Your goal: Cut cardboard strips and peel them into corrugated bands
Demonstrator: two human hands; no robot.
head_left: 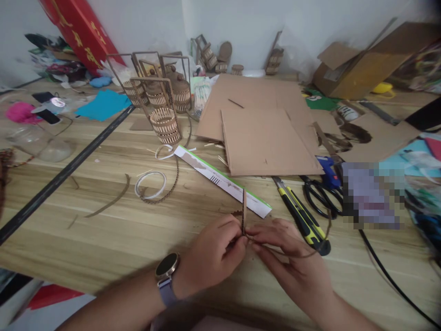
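Observation:
My left hand (215,250), with a watch (167,266) on its wrist, is closed on a narrow brown corrugated cardboard strip (244,209). Part of that strip stands upright above the fingers; the rest is hidden in the grip. My right hand (292,262) pinches close beside it, fingertips at the strip's lower end. From there a long thin brown strip (312,253) curves out past the right hand and bends upward. Just beyond the hands lies a white and green cardboard strip (220,179). To the right rests a yellow and black utility knife (299,214).
Several small baskets with tall handles (165,122) stand at the back left. Flat cardboard sheets (268,142) lie behind the hands. Black-handled scissors (320,197) and a blue glue gun (329,171) sit at right. A white tape roll (150,185) lies left, near a loose brown strip (112,202).

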